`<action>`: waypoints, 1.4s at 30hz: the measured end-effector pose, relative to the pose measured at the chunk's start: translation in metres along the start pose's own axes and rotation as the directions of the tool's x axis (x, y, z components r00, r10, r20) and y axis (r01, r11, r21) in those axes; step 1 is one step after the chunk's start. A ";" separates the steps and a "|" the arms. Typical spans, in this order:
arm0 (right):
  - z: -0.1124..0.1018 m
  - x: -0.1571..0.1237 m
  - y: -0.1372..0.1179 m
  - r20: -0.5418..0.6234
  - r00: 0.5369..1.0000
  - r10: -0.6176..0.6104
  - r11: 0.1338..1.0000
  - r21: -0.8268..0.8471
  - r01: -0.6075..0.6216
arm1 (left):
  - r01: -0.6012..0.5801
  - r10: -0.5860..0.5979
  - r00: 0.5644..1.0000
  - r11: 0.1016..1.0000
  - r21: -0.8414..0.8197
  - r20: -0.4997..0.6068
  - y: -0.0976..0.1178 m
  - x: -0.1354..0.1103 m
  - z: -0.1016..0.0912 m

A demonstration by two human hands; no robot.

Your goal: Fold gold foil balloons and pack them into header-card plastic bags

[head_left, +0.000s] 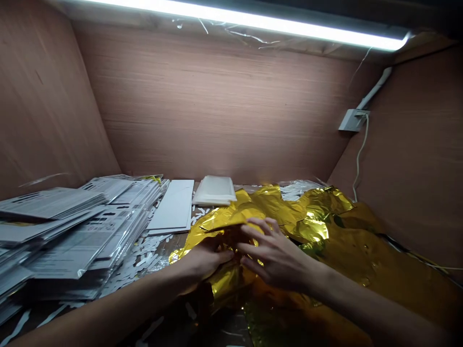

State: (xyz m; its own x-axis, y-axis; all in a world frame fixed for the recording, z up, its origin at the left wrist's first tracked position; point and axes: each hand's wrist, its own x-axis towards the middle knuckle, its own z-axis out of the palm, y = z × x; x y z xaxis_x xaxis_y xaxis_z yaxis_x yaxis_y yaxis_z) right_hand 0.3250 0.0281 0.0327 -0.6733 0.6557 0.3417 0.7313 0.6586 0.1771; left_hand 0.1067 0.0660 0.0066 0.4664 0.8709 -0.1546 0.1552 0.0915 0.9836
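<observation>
Shiny gold foil lies crumpled in loose sheets across the middle and right of the work surface. My left hand is closed on an edge of the foil, with its thumb pointing right and its fingers partly hidden beneath the sheet. Facing it, my right hand has its fingers spread and slightly bent, close over the foil in front of the left thumb. Whether the right fingertips press on the foil is hard to see. Darker folds of foil hang below both hands.
Stacks of printed cards in clear sleeves fill the left side. White boards and a pile of translucent sheets lie behind. White paper scraps litter the surface. Wooden walls enclose it; a socket box with a cable is at right.
</observation>
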 end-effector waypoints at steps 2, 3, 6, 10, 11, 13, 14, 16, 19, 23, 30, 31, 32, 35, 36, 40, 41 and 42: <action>0.008 0.011 0.019 0.064 0.991 0.121 0.993 -0.021 -0.120 | 0.026 -0.031 0.999 0.994 0.108 0.039 -0.002 0.008 -0.007; 0.013 0.015 0.028 0.085 0.983 0.165 0.986 -0.043 -0.162 | 0.045 -0.055 0.997 0.985 0.168 0.056 -0.002 0.011 -0.010; 0.029 0.024 0.049 0.154 0.960 0.235 0.972 -0.059 -0.228 | 0.046 -0.063 0.996 0.964 0.260 0.059 -0.003 0.015 -0.017; 0.043 0.028 0.064 0.248 0.935 0.255 0.964 0.006 -0.265 | 0.124 -0.120 0.992 0.969 0.214 -0.030 -0.003 0.014 -0.023; 0.045 0.028 0.066 0.256 0.931 0.261 0.962 0.015 -0.274 | 0.145 -0.134 0.989 0.966 0.212 -0.065 -0.003 0.014 -0.025; 0.047 0.027 0.067 0.258 0.928 0.271 0.958 0.020 -0.285 | 0.170 -0.141 0.981 0.955 0.242 -0.132 -0.001 0.014 -0.029; 0.048 0.027 0.066 0.255 0.928 0.272 0.958 0.018 -0.285 | 0.168 -0.131 0.980 0.947 0.275 -0.148 -0.001 0.014 -0.032; 0.049 0.026 0.064 0.244 0.930 0.274 0.959 0.005 -0.283 | 0.153 -0.101 0.982 0.919 0.364 -0.160 0.001 0.016 -0.039; 0.050 0.026 0.061 0.229 0.934 0.275 0.960 -0.016 -0.279 | 0.070 0.028 0.986 0.825 0.560 -0.163 0.001 0.021 -0.050; 0.050 0.026 0.058 0.231 0.933 0.275 0.961 -0.032 -0.275 | -0.187 0.387 0.921 0.547 0.816 -0.049 0.001 0.022 -0.056; 0.053 0.025 0.060 0.250 0.931 0.267 0.962 -0.007 -0.274 | -0.738 0.349 0.672 0.235 0.633 0.653 0.027 -0.015 -0.027; 0.053 0.025 0.060 0.250 0.930 0.269 0.961 -0.001 -0.277 | -0.744 0.307 0.667 0.235 0.625 0.679 0.029 -0.021 -0.023; 0.053 0.024 0.061 0.252 0.929 0.271 0.960 0.005 -0.281 | -0.739 0.272 0.674 0.226 0.635 0.687 0.029 -0.026 -0.019; 0.053 0.023 0.062 0.253 0.932 0.261 0.962 0.010 -0.272 | -0.695 0.218 0.717 0.144 0.704 0.663 0.020 -0.036 -0.015; 0.052 0.023 0.061 0.249 0.935 0.254 0.965 0.007 -0.264 | -0.690 0.226 0.718 0.104 0.716 0.659 0.016 -0.039 -0.016; 0.052 0.022 0.060 0.233 0.940 0.250 0.967 -0.009 -0.255 | -0.689 0.324 0.673 -0.052 0.723 0.665 0.002 -0.050 -0.022; 0.053 0.022 0.060 0.230 0.940 0.252 0.966 -0.012 -0.257 | -0.682 0.345 0.665 -0.081 0.726 0.663 0.000 -0.052 -0.023; 0.054 0.021 0.060 0.228 0.940 0.253 0.966 -0.016 -0.257 | -0.673 0.363 0.660 -0.102 0.733 0.657 0.000 -0.055 -0.024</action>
State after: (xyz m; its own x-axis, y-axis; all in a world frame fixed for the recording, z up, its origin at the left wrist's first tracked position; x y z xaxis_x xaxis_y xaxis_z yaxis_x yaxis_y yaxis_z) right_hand 0.3483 0.1013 0.0011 -0.4726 0.8674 0.1556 0.8812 0.4625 0.0979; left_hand 0.0601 0.0302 0.0170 0.9368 0.2910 0.1944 0.3081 -0.9492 -0.0640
